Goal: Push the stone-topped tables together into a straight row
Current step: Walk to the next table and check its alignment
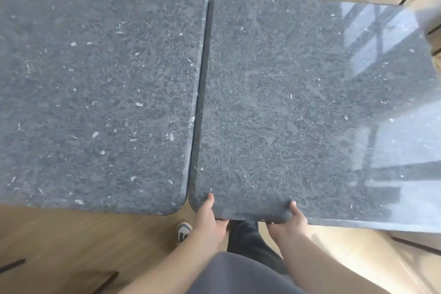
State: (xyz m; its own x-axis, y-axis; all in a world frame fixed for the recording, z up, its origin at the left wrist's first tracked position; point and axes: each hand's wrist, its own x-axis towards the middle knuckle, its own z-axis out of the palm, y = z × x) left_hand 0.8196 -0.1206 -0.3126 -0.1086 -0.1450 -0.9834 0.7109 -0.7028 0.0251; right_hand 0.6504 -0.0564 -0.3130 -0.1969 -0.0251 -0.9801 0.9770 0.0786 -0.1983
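1. Grey speckled stone, two tops: left table (95, 93) and right table (298, 107) side by side on a wooden floor (59, 241), inner edges almost touching, a thin dark seam between.
2. Left hand (210, 218) gripping the right table's near edge by its rounded corner, thumb on top.
3. Right hand (290, 221) gripping the same edge further right, thumb on top, fingers hidden beneath.
4. Sneaker (183, 231) below, beside the left wrist.

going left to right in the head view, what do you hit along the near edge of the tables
left table → shoe → left hand → right hand, both gripping the right table near edge
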